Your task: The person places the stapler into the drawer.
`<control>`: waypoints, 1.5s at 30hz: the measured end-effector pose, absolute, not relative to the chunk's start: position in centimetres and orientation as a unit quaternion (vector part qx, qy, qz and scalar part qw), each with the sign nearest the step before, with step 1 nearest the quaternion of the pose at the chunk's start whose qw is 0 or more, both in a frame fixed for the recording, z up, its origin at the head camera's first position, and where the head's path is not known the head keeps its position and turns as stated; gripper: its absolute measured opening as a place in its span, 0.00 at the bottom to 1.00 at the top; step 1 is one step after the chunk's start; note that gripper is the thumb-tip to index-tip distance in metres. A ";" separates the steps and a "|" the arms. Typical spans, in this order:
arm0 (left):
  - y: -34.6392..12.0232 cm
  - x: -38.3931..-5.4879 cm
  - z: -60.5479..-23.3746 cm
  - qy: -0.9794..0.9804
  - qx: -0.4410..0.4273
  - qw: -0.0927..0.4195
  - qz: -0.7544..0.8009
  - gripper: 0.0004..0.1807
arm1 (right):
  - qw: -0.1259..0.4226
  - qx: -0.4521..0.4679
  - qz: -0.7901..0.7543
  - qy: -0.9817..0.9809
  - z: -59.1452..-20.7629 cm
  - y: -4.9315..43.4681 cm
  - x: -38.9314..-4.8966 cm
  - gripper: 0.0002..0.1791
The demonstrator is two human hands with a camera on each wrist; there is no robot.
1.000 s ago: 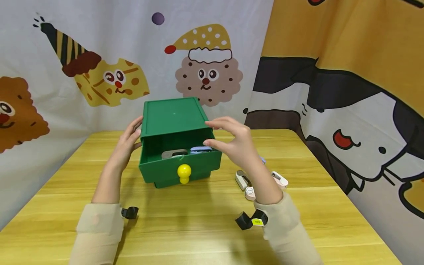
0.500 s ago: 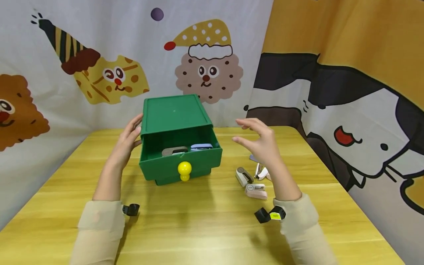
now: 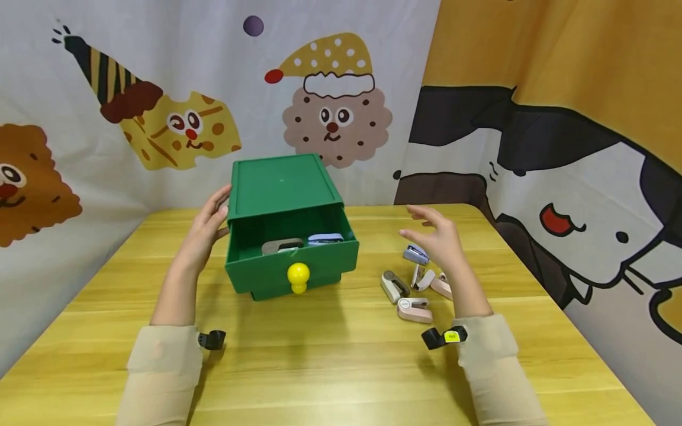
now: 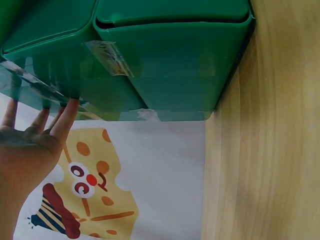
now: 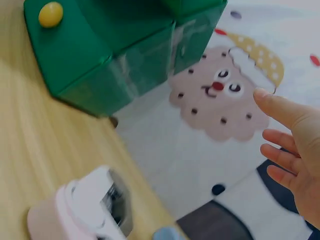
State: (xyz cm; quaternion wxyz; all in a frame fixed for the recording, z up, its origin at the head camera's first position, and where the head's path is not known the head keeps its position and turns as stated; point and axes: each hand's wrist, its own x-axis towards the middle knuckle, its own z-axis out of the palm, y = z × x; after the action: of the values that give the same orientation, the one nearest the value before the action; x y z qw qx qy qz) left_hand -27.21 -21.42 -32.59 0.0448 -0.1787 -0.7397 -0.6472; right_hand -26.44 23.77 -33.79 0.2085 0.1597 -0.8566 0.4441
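A green drawer box [image 3: 282, 186] has its upper drawer [image 3: 290, 263] pulled out, with a yellow knob [image 3: 298, 274] on the front. Inside lie a grey-brown stapler [image 3: 281, 245] and a blue stapler [image 3: 325, 238]. My left hand [image 3: 202, 228] rests its extended fingertips [image 4: 70, 112] against the box's left side. Further right, my right hand [image 3: 439, 236] hovers with fingers spread and holds nothing. Close to it on the table are a second blue stapler [image 3: 416, 254], a white-and-grey stapler [image 3: 393, 287], an opened white stapler [image 3: 423, 279] and pink staplers, one of them in front [image 3: 414, 310].
The wooden table [image 3: 319, 367] reaches back to a cartoon-printed curtain [image 3: 176, 53]. Another pink stapler [image 3: 441, 287] lies partly behind my right forearm. Black wrist cameras sit at both cuffs.
My right hand has left the box's right edge and moved right, over the loose staplers. The left hand stays at the box's side. The drawer keeps its place.
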 end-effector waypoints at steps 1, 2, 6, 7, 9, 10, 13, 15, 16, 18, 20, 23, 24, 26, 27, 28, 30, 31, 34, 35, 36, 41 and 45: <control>-21.4 -27.2 -32.6 -0.740 -0.178 0.045 -0.647 0.30 | 0.199 0.153 0.444 -0.860 -34.2 24.0 -26.7 0.30; -21.4 -27.2 -32.6 -0.740 -0.178 0.045 -0.647 0.30 | 0.191 0.149 0.445 -0.862 -34.7 24.2 -27.0 0.31; -21.5 -27.2 -32.7 -0.740 -0.179 0.047 -0.647 0.30 | 0.166 0.136 0.443 -0.870 -36.0 25.0 -28.2 0.33; -21.5 -27.2 -32.7 -0.739 -0.179 0.047 -0.648 0.30 | 0.161 0.133 0.445 -0.871 -36.3 25.2 -28.5 0.33; -21.6 -27.2 -32.7 -0.738 -0.180 0.048 -0.649 0.29 | 0.148 0.127 0.447 -0.873 -36.9 25.6 -29.1 0.33; -21.6 -27.1 -32.7 -0.737 -0.181 0.048 -0.649 0.29 | 0.142 0.123 0.447 -0.875 -37.2 25.8 -29.4 0.33; -21.6 -27.1 -32.7 -0.739 -0.183 0.047 -0.646 0.30 | 0.119 0.120 0.447 -0.878 -38.1 26.5 -30.0 0.34; -21.5 -27.2 -32.7 -0.742 -0.184 0.044 -0.643 0.30 | 0.104 0.118 0.447 -0.881 -38.7 26.9 -30.3 0.34; -21.5 -27.2 -32.7 -0.744 -0.184 0.043 -0.641 0.30 | 0.097 0.116 0.447 -0.882 -38.9 27.1 -30.4 0.35; -21.5 -27.2 -32.7 -0.744 -0.185 0.040 -0.641 0.31 | 0.084 0.119 0.445 -0.884 -39.4 27.5 -30.6 0.35; -21.4 -27.2 -32.7 -0.742 -0.186 0.039 -0.643 0.30 | 0.074 0.121 0.441 -0.886 -39.9 27.9 -30.7 0.35; -21.5 -27.3 -32.7 -0.740 -0.188 0.040 -0.645 0.30 | 0.060 0.124 0.430 -0.892 -40.5 28.5 -31.0 0.35; -21.5 -27.3 -32.7 -0.739 -0.189 0.040 -0.645 0.30 | 0.054 0.121 0.427 -0.894 -40.6 28.8 -31.2 0.35; -21.5 -27.3 -32.8 -0.739 -0.189 0.041 -0.646 0.30 | 0.040 0.112 0.420 -0.900 -40.9 29.1 -31.4 0.35; -21.5 -27.3 -32.8 -0.739 -0.189 0.042 -0.646 0.30 | 0.031 0.106 0.418 -0.901 -40.9 29.3 -31.5 0.36; -21.5 -27.3 -32.8 -0.738 -0.188 0.042 -0.647 0.30 | 0.022 0.100 0.419 -0.902 -41.0 29.4 -31.5 0.36; -21.5 -27.3 -32.8 -0.738 -0.187 0.040 -0.647 0.30 | 0.005 0.092 0.420 -0.903 -41.2 29.6 -31.7 0.35; -21.5 -27.4 -32.9 -0.738 -0.187 0.039 -0.647 0.30 | -0.003 0.090 0.421 -0.903 -41.3 29.7 -31.7 0.35; -21.5 -27.4 -32.9 -0.739 -0.185 0.037 -0.647 0.30 | -0.021 0.094 0.423 -0.901 -41.4 29.9 -31.8 0.35; -21.5 -27.4 -32.9 -0.739 -0.184 0.037 -0.647 0.30 | -0.024 0.095 0.422 -0.901 -41.5 30.0 -31.8 0.35; -21.5 -27.4 -32.9 -0.739 -0.184 0.036 -0.647 0.30 | -0.028 0.096 0.422 -0.901 -41.6 30.1 -31.8 0.35; -21.6 -27.4 -32.9 -0.738 -0.183 0.037 -0.648 0.30 | -0.038 0.106 0.411 -0.905 -42.2 30.4 -32.0 0.35; -21.6 -27.4 -32.9 -0.739 -0.183 0.039 -0.648 0.30 | -0.040 0.100 0.407 -0.907 -42.6 30.4 -32.1 0.34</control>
State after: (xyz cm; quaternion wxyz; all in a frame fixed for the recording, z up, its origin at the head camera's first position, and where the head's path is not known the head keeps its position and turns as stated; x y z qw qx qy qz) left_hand -27.39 -21.57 -32.93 0.0389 -0.1829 -0.7387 -0.6475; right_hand -32.12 30.45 -42.64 -0.0400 0.0999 -0.9069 0.4073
